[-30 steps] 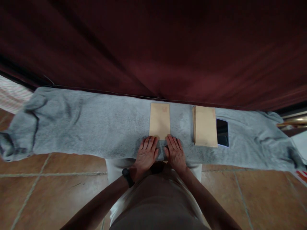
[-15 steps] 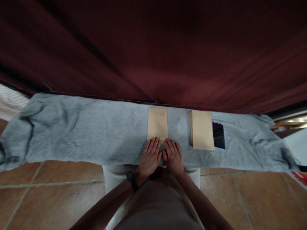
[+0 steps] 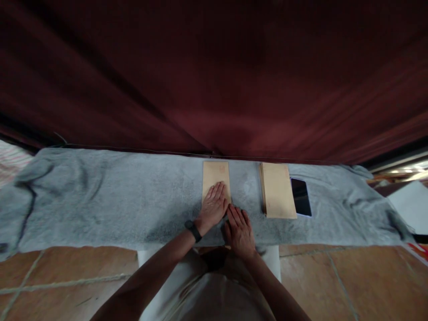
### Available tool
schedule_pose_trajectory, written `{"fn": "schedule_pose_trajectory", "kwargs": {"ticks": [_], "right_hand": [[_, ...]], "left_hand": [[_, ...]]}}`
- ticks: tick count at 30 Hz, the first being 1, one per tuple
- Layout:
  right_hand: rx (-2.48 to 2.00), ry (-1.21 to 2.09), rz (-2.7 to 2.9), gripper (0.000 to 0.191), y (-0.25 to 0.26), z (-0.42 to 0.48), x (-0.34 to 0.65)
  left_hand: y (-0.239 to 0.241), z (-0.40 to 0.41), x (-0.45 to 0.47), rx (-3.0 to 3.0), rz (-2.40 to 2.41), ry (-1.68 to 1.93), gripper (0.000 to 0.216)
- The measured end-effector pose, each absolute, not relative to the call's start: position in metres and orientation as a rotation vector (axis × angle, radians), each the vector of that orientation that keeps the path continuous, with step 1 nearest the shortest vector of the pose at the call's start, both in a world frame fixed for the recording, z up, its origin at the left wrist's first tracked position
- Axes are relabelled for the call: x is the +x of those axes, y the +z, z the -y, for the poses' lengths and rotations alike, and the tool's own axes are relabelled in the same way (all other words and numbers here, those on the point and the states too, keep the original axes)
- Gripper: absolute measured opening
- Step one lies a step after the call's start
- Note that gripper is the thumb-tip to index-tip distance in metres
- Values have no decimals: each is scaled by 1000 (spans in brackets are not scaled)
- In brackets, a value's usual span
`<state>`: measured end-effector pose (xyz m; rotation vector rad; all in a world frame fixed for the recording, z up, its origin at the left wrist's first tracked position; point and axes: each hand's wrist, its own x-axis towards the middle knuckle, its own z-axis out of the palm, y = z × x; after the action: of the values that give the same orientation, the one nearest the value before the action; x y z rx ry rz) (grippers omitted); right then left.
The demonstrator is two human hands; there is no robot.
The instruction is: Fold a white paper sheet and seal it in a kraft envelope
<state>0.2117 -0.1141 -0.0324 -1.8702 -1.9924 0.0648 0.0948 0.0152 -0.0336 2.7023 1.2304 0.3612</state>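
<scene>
A tan paper envelope (image 3: pixel 214 173) with a small red mark near its top right lies upright before me on the grey cloth. My left hand (image 3: pixel 215 205), with a dark band at its wrist, rests flat on the envelope's lower half, fingers stretched out. At the envelope's lower right corner is my right hand (image 3: pixel 240 231), its fingers extended and its fingertips by the edge. Whether the right fingertips touch the paper I cannot tell. The envelope's lower end is hidden under my hands.
To the right sits a stack of similar tan envelopes (image 3: pixel 278 191), with a dark-screened phone (image 3: pixel 301 197) beside it. The grey cloth (image 3: pixel 140 196) covers a long narrow surface. Behind it hangs a dark red curtain (image 3: pixel 214 89). A white sheet-like object (image 3: pixel 413 207) is at the far right.
My left hand has slid up and onto the envelope from its lower edge. My right hand stays near the lower right corner. The view has tilted, so everything sits slightly lower.
</scene>
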Motion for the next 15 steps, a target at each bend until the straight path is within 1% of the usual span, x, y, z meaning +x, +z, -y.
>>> {"fn": "schedule_pose_trajectory", "kwargs": {"ticks": [6, 10, 15], "right_hand": [[-1854, 61, 1962, 48, -31, 113, 210], [-1848, 34, 1947, 50, -32, 113, 209], [-1854, 8, 1927, 51, -35, 113, 208]], "left_hand": [[-32, -64, 114, 2702, -1280, 339, 61], [-29, -91, 124, 2685, -1320, 287, 63], [-31, -93, 120, 2696, -1314, 306, 61]]}}
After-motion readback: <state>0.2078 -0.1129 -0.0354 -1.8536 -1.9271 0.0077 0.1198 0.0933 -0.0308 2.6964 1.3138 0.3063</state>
